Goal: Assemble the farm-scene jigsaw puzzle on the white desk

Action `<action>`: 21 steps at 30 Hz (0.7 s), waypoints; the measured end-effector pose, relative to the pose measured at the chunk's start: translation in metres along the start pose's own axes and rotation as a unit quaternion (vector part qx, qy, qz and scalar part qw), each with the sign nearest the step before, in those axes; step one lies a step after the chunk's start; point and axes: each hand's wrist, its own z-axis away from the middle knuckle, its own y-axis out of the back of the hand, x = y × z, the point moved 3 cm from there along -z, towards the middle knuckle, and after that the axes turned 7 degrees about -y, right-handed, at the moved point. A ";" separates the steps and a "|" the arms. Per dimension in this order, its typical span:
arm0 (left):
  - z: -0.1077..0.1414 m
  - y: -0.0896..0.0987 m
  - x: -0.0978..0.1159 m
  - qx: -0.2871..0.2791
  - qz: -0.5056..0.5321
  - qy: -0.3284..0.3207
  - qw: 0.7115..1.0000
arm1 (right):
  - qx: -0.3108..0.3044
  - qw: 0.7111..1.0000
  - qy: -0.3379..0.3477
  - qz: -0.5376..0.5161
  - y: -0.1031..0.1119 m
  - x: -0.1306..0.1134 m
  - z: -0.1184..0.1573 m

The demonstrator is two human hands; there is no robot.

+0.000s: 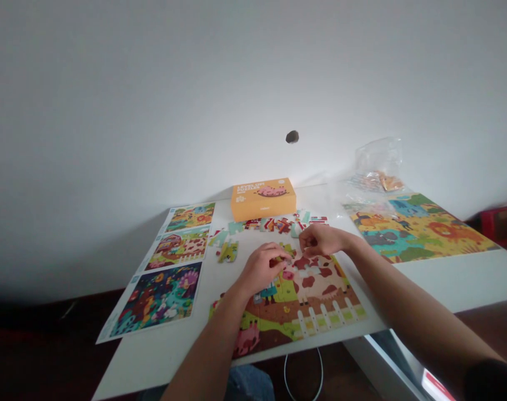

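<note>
A farm jigsaw puzzle [332,289] lies partly assembled in front of me, showing a spotted cow, a white fence and a pink pig. My left hand [265,265] rests at its upper part by the cow's head, fingers curled together and their tips low on the pieces. Just right of it, my right hand [323,239] is closed in a pinch above the cow's back. What either hand holds, if anything, is hidden by the fingers. A yellow-green puzzle piece [287,248] shows between the hands. Behind them lie several loose pieces [266,224], and joined green pieces [228,252] lie to the left.
An orange puzzle box [263,200] stands at the back against the wall. On the left lies a reference sheet [163,267] with three pictures. A finished-looking animal puzzle [420,227] is at the right, below a clear plastic bag [378,167] of pieces. The white table's front edge [182,362] is close to me.
</note>
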 end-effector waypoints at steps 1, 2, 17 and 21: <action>0.000 0.000 0.000 -0.003 -0.006 -0.003 1.000 | 0.001 1.000 -0.001 0.000 0.000 0.000 0.000; 0.000 0.000 0.000 -0.006 -0.009 -0.004 1.000 | 0.000 1.000 0.000 -0.006 0.000 0.001 0.000; 0.003 -0.004 0.001 -0.044 -0.081 -0.048 0.995 | -0.081 0.990 -0.073 -0.086 -0.008 0.007 0.000; 0.004 -0.006 -0.001 -0.048 -0.102 -0.064 0.992 | -0.074 0.991 -0.103 -0.031 -0.006 0.014 -0.003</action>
